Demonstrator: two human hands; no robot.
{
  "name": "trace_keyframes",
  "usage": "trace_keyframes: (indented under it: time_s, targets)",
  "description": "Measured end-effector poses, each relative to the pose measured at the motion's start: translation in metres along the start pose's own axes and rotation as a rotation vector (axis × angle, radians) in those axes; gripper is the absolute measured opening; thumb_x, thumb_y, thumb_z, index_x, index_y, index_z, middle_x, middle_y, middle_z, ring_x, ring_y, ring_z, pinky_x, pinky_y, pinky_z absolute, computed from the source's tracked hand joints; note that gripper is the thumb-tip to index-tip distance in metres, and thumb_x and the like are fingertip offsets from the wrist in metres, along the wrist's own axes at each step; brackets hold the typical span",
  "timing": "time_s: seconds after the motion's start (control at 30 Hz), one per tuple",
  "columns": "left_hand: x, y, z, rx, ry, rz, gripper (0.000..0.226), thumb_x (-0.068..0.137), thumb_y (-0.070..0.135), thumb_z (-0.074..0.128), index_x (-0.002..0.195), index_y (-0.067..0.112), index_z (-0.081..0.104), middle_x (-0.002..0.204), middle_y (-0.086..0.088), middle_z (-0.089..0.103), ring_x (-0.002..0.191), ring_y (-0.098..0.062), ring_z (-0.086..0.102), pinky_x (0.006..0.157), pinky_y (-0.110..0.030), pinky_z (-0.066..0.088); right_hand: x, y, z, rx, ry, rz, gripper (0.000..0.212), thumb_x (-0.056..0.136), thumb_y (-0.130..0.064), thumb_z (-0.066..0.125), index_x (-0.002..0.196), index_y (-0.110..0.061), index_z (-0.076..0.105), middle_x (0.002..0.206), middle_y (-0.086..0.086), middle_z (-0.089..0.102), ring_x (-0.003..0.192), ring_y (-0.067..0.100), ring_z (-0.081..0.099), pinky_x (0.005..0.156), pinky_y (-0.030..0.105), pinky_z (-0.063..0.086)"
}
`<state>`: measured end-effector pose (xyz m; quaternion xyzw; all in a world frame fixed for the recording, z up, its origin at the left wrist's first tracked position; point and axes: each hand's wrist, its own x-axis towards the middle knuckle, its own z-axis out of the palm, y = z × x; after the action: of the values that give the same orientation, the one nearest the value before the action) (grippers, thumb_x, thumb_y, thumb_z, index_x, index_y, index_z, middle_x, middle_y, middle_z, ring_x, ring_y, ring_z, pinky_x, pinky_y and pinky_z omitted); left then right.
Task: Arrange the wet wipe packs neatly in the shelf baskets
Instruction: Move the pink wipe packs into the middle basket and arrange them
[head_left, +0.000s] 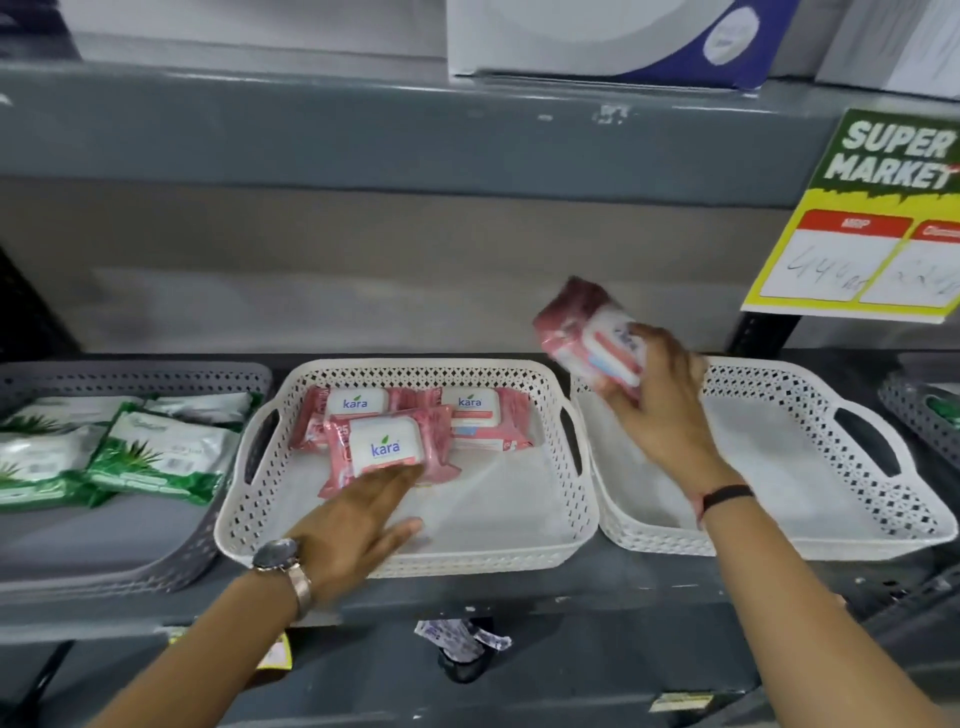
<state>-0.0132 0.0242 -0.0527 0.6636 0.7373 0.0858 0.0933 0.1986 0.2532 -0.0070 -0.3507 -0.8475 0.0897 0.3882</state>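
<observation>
The pink pack (592, 332) in my right hand (660, 410) is motion-blurred, its label unreadable. The price sign (862, 218) runs off the right edge, handwriting illegible. The grey basket (156, 561) is cut off at the left.

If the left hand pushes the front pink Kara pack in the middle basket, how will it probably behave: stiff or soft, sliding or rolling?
The front pink pack looks like a soft film pouch with crinkled ends, so it would probably give a little. Its hard white lid should stay stiff. It lies flat on the middle basket floor, which looks smooth, so under the left hand it would likely slide, not roll.
</observation>
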Motion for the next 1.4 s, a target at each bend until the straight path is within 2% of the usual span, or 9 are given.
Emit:
trace_keyframes:
  time_s: [0.07, 0.13, 0.23, 0.37, 0.53, 0.7, 0.87, 1.1, 1.4]
  targets:
    - [0.001, -0.014, -0.006, -0.030, 0.073, -0.108, 0.101, 0.067, 0.082, -0.003, 0.143, 0.016, 0.011, 0.148, -0.009, 0.027, 0.135, -0.021, 0.026, 0.110, -0.032, 0.023, -0.003, -0.027, 0.020, -0.026, -0.120, -0.083, 0.054, 0.080, -0.022, 0.069, 0.125, -0.007, 0.044, 0.130, 0.015, 0.049, 0.116, 0.027, 0.039, 0.094, 0.029, 0.025]
    - [0.006, -0.028, -0.010, -0.006, 0.136, -0.196, 0.077, 0.087, 0.060, 0.030, 0.142, 0.009, 0.011, 0.148, -0.013, 0.027, 0.134, -0.025, 0.027, 0.109, -0.035, 0.025, -0.011, -0.047, 0.045, -0.099, -0.253, -0.088, 0.058, 0.082, -0.024, 0.064, 0.131, -0.010, 0.039, 0.137, 0.015, 0.044, 0.120, 0.032, 0.038, 0.101, 0.035, 0.028]
    - [0.021, -0.037, -0.007, 0.019, 0.117, -0.250, 0.080, 0.090, 0.033, 0.052, 0.142, 0.008, -0.003, 0.153, -0.011, 0.008, 0.140, -0.023, 0.009, 0.114, -0.034, 0.010, -0.027, -0.057, 0.079, -0.265, -0.472, -0.039, 0.065, 0.083, -0.030, 0.059, 0.138, -0.016, 0.027, 0.147, 0.011, 0.032, 0.133, 0.030, 0.027, 0.114, 0.042, 0.022]
    - [0.041, -0.035, 0.006, 0.099, -0.003, -0.233, 0.095, 0.087, 0.034, 0.057, 0.140, 0.010, -0.018, 0.152, -0.006, -0.016, 0.139, -0.022, -0.013, 0.106, -0.030, -0.010, -0.035, -0.057, 0.095, -0.283, -0.618, 0.076, 0.082, 0.081, -0.033, 0.064, 0.143, -0.019, 0.013, 0.155, 0.010, 0.014, 0.141, 0.034, 0.012, 0.119, 0.048, 0.013]
    - [0.054, -0.033, 0.009, 0.104, 0.026, -0.273, 0.088, 0.086, 0.017, 0.061, 0.143, 0.012, -0.006, 0.154, -0.007, 0.003, 0.140, -0.025, 0.001, 0.115, -0.041, 0.010, -0.031, -0.062, 0.089, -0.210, -0.610, 0.074, 0.076, 0.082, -0.027, 0.064, 0.143, -0.018, 0.020, 0.153, 0.010, 0.014, 0.139, 0.036, 0.019, 0.117, 0.046, 0.022]
    - [0.044, -0.043, 0.007, 0.149, 0.004, -0.251, 0.086, 0.085, 0.012, 0.060, 0.143, 0.014, -0.004, 0.153, -0.007, 0.005, 0.140, -0.025, 0.003, 0.114, -0.038, 0.009, -0.040, -0.064, 0.087, -0.212, -0.585, 0.007, 0.066, 0.084, -0.014, 0.062, 0.140, -0.016, 0.028, 0.149, 0.006, 0.026, 0.133, 0.031, 0.028, 0.111, 0.041, 0.032]
    - [0.036, -0.056, 0.003, 0.192, -0.063, -0.240, 0.080, 0.088, 0.009, 0.055, 0.143, 0.012, -0.004, 0.154, -0.008, 0.005, 0.140, -0.024, 0.003, 0.113, -0.033, 0.004, -0.049, -0.065, 0.088, -0.198, -0.679, -0.041, 0.067, 0.085, -0.011, 0.061, 0.142, -0.017, 0.026, 0.150, 0.005, 0.026, 0.138, 0.029, 0.020, 0.116, 0.041, 0.023]
    - [0.031, -0.064, 0.004, 0.146, -0.120, -0.232, 0.075, 0.093, 0.005, 0.045, 0.142, 0.012, -0.011, 0.154, -0.006, -0.009, 0.139, -0.023, -0.009, 0.113, -0.033, -0.002, -0.051, -0.060, 0.089, -0.164, -0.857, -0.006, 0.067, 0.092, -0.017, 0.052, 0.146, -0.022, 0.012, 0.159, 0.001, 0.004, 0.145, 0.026, -0.002, 0.118, 0.044, 0.007]
    - [0.032, -0.067, -0.001, 0.098, -0.164, -0.198, 0.076, 0.092, 0.007, 0.049, 0.142, 0.012, -0.008, 0.154, -0.005, -0.007, 0.139, -0.023, -0.009, 0.112, -0.031, -0.003, -0.054, -0.060, 0.095, -0.173, -0.879, 0.006, 0.066, 0.095, -0.017, 0.045, 0.147, -0.023, 0.005, 0.159, 0.003, -0.004, 0.144, 0.028, -0.011, 0.116, 0.046, 0.001]
